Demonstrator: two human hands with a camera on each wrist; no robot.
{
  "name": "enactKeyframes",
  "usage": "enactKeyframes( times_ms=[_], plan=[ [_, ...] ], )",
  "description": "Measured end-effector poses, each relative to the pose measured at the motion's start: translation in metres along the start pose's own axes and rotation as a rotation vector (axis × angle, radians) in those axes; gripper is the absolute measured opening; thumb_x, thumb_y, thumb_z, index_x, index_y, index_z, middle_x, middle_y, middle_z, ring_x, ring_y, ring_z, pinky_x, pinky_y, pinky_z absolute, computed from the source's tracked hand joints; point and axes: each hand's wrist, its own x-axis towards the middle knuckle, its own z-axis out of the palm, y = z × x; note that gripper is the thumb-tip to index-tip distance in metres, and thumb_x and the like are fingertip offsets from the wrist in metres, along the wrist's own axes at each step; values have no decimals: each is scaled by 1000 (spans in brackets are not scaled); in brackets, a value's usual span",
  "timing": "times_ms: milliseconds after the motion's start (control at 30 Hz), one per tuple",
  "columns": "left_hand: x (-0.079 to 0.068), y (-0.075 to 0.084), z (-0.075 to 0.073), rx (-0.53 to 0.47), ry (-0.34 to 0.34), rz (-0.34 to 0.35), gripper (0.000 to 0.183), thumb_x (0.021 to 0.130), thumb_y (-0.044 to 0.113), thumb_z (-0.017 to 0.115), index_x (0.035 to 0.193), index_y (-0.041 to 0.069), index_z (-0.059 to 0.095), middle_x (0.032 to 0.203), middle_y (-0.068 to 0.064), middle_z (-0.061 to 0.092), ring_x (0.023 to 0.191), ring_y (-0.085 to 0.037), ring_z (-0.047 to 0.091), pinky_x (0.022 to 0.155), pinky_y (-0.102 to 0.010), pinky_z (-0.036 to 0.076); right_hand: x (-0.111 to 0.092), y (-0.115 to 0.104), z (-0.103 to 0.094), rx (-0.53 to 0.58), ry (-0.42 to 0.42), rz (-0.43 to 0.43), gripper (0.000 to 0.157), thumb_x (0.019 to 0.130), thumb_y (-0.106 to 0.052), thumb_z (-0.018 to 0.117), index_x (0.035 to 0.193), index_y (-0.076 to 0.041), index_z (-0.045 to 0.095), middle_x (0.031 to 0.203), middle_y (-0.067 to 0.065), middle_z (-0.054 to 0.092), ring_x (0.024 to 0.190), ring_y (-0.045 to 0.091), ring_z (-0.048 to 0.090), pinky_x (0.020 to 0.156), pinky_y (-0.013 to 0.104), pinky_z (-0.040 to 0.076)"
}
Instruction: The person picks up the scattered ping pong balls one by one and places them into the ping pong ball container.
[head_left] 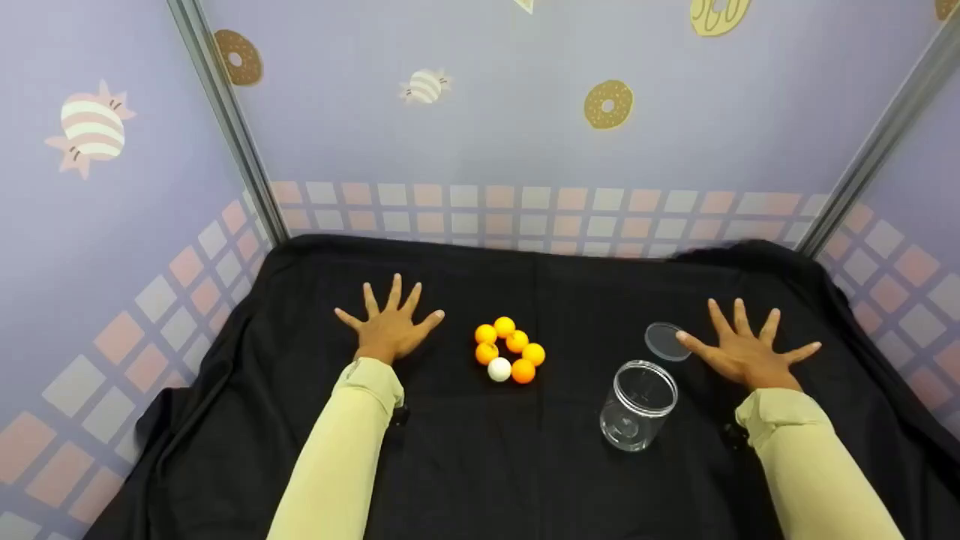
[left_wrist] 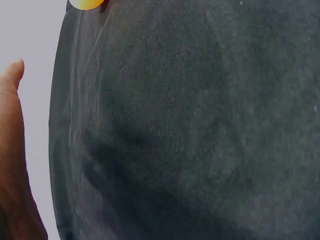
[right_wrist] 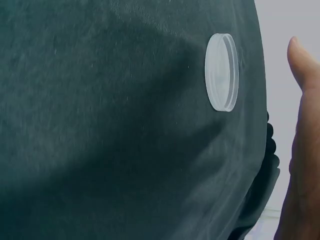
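With fingers spread wide, my left hand [head_left: 388, 330] is held over the black cloth, left of a cluster of balls. Several orange balls [head_left: 523, 370] and one white ball [head_left: 499, 369] lie together in a rough ring at the middle. My right hand [head_left: 746, 352], also spread, holds nothing; its thumb tip overlaps the edge of a clear round lid [head_left: 664, 342] in the head view. In the right wrist view the lid [right_wrist: 221, 72] lies on the cloth, apart from the hand. A clear jar [head_left: 637, 405] stands uncovered in front of the lid.
Black cloth [head_left: 465, 465] covers the table, with folds bunched at its left and right edges. Lilac panels [head_left: 480, 135] printed with sweets and doughnuts rise behind and on both sides, joined by grey metal posts [head_left: 232, 120].
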Motion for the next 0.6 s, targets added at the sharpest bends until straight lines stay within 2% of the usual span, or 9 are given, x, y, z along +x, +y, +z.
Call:
enactKeyframes(
  times_ms=[100, 200, 300, 367, 433, 500, 600],
  plan=[
    [0, 0, -1, 9, -8, 14, 89, 90, 86, 28, 163, 36, 18, 174, 0, -3, 153, -51, -17, 97, -87, -20, -2, 7, -3, -8, 4, -9, 101, 88, -88, 30, 160, -34, -17, 164, 21, -28, 130, 57, -47, 70, 80, -37],
    [0, -1, -2, 20, -20, 40, 89, 90, 86, 28, 163, 35, 19, 174, 0, 0, 154, -51, -11, 99, -87, -18, -3, 14, -5, -14, 13, -30, 101, 90, -85, 33, 162, -31, -14, 165, 23, -24, 136, 61, -39, 76, 86, -30],
    [0, 0, -4, 27, -15, 85, 90, 90, 86, 29, 163, 34, 22, 174, 0, 6, 155, -53, 5, 103, -87, -12, -5, 19, -10, -24, 27, -63, 101, 91, -83, 35, 163, -28, -10, 167, 24, -17, 143, 63, -23, 85, 92, -17],
    [-1, 2, -5, 32, -2, 121, 90, 90, 86, 32, 162, 32, 26, 173, -1, 14, 153, -53, 18, 107, -86, -3, -6, 20, -14, -33, 31, -91, 101, 92, -82, 35, 164, -27, -7, 168, 25, -9, 147, 63, -10, 92, 93, -5],
    [-2, 5, -7, 41, 16, 164, 90, 89, 85, 35, 161, 30, 31, 170, -4, 25, 148, -50, 31, 111, -83, 8, -8, 21, -18, -40, 33, -128, 100, 93, -81, 37, 165, -25, -5, 169, 27, 3, 149, 62, 6, 98, 90, 8],
    [-4, 11, -7, 49, 32, 213, 89, 89, 83, 39, 158, 27, 39, 164, -7, 37, 142, -46, 41, 111, -78, 21, -10, 20, -20, -42, 44, -167, 98, 94, -78, 39, 165, -22, 1, 165, 28, 22, 145, 60, 24, 100, 85, 22],
    [-9, 24, -7, 57, 56, 315, 82, 90, 78, 48, 150, 22, 50, 150, -9, 52, 130, -40, 54, 105, -66, 39, -13, 19, -22, -55, 87, -242, 87, 98, -68, 46, 163, -15, 21, 145, 25, 56, 128, 56, 51, 93, 76, 40]
  ],
)
